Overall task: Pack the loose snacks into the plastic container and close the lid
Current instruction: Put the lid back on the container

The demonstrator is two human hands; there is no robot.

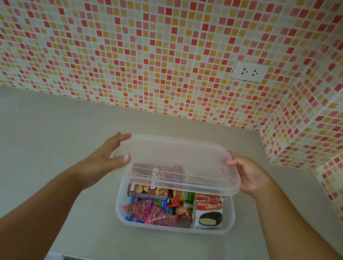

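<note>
We hold the lid (180, 164) above the box (174, 228), our left hand (108, 157) gripping its short edge at nine o'clock, thumb on top and fingers curled round the rim, our right hand (248, 174) gripping the opposite edge at three o'clock. The lid hangs over the far half of the box, tilted, not yet seated; its near edge crosses the box's opening. The box sits on the grey counter (38, 137), at six o'clock from the lid. Inside it lie the snacks (158, 204): pink wrappers (153, 213) at seven o'clock, a brown carton (147, 192) behind them, and Choco Pie packs (208, 212) stacked against the wall at three o'clock (the label reads plainly). A tiled wall (133, 41) rises behind, with a socket (249, 72) at one o'clock.
</note>
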